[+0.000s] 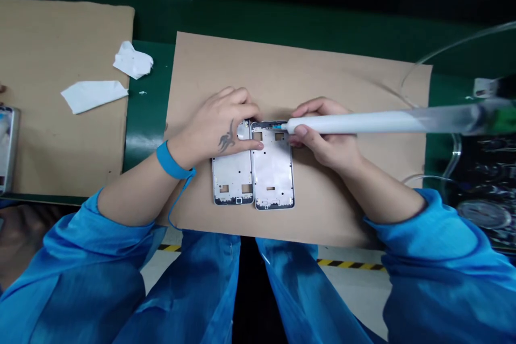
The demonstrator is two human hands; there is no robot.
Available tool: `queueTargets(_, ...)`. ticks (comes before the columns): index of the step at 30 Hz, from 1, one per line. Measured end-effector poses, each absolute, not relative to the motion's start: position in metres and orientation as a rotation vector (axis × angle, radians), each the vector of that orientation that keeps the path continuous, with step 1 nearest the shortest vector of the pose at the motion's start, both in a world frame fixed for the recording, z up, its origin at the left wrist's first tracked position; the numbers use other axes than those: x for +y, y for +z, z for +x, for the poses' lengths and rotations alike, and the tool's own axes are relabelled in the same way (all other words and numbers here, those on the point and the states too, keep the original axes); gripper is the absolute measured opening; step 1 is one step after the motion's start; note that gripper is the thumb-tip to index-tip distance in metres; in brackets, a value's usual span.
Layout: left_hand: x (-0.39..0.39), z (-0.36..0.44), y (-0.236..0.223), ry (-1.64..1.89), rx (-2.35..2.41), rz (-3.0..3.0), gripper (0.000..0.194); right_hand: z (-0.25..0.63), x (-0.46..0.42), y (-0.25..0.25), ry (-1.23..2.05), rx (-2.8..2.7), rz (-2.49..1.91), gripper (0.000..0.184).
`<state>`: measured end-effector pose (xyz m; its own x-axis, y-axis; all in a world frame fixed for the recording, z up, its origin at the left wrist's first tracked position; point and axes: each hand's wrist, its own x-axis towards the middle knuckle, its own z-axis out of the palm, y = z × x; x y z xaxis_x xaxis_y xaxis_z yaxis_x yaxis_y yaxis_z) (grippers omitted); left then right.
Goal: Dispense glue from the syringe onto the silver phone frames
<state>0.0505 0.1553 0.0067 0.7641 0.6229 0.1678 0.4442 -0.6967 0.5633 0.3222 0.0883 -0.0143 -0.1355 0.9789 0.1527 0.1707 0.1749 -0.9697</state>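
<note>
Two phone frames (pixel 272 172) under the spread left hand (pixel 217 126); right hand (pixel 322 137) gripping a syringe (pixel 355 122), tip at one frame

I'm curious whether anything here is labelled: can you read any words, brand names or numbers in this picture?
Nothing can be read: the two metal phone frames and the white syringe show no legible words, brands or numbers, and any finer print is too small to make out.

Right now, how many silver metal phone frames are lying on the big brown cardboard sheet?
2: one silver frame under the left hand, the other beside it, at the tip of the white plastic syringe. No others show on that sheet.
</note>
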Motion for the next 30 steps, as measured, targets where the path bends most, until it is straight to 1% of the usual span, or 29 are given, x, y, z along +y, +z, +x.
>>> queueTargets(3,0.155,0.051,0.008,0.45,0.812,2.429,0.066,0.323,0.084,-0.012,0.992,-1.573,-1.234,0.047)
queueTargets(8,0.153,0.054,0.013,0.433,0.848,2.363,0.061,0.322,0.083,-0.012,0.832,-1.678,-1.306,0.039)
queueTargets(20,0.152,0.055,0.019,0.384,0.878,2.353,0.06,0.32,0.085,-0.011,0.794,-1.708,-1.316,0.036)
queueTargets(25,0.151,0.055,0.018,0.381,0.884,2.342,0.064,0.319,0.086,-0.012,0.785,-1.688,-1.294,0.039)
queueTargets(30,0.151,0.055,0.019,0.377,0.888,2.359,0.062,0.318,0.086,-0.012,0.777,-1.685,-1.333,0.044)
